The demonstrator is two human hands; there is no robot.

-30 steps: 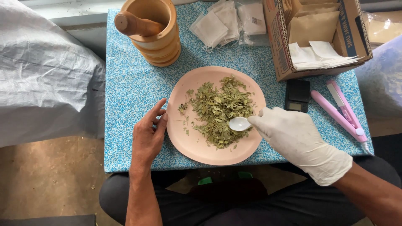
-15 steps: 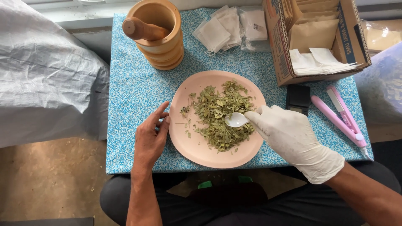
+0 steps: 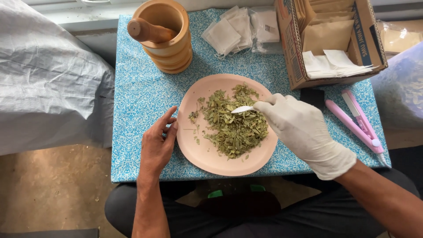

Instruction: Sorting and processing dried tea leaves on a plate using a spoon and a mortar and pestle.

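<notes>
I see a blue speckled tabletop (image 3: 141, 97) carrying a round pink plate (image 3: 207, 154), wooden mortar (image 3: 169, 48), white paper sachets (image 3: 229, 31), open cardboard box (image 3: 293, 48) and pink sealing tool (image 3: 357, 121).

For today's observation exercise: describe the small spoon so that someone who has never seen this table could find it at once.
Start at the round pink plate in the middle of the blue patterned table. On its heap of dried green leaves lies a small white spoon, held by the gloved right hand: the only white thing on the plate.

small white plastic spoon (image 3: 242, 109) tilted edge-on, bowl dug into pile of dried green leaf flakes (image 3: 233, 121), pile heaped centre-right on round pale pink plate (image 3: 207, 154), stray flakes scattered toward plate's left
</notes>
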